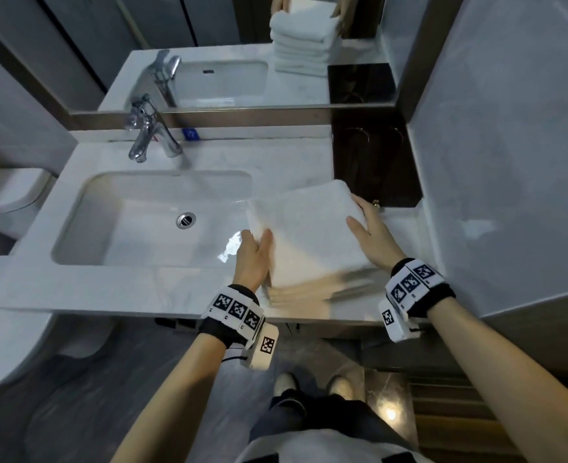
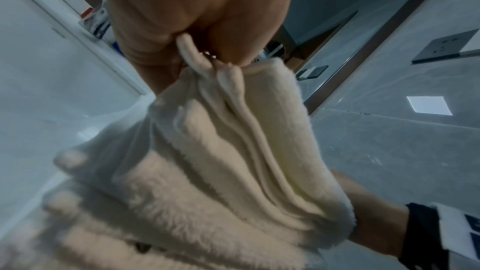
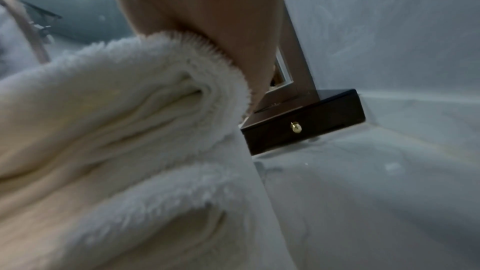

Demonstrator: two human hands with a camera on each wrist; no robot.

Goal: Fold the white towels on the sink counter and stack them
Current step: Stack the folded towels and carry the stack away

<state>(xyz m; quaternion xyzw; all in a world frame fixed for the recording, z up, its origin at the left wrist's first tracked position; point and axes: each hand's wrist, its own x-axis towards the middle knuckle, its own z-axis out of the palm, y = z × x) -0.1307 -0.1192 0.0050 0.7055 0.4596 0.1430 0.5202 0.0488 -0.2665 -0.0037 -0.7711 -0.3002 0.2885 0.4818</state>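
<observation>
On my feed the stacked towels [image 1: 309, 235] read white, creamier along their folded edges. The counter [image 1: 142, 289] is pale grey-white marble with faint veining. The box [image 1: 376, 162] is glossy dark brown, its knob [image 3: 296, 127] brass. The wristbands [image 1: 209, 329] are black, under white tags printed with black square codes.

The right hand [image 3: 207, 7] lays its palm against the top folded edge of the stacked white towels [image 3: 116, 120], which fill the left. Just right of them, a dark box [image 3: 324, 128] with a brass knob [image 3: 296, 127] sits on the grey bench [image 3: 363, 192], by the wall [image 3: 389, 28].
</observation>
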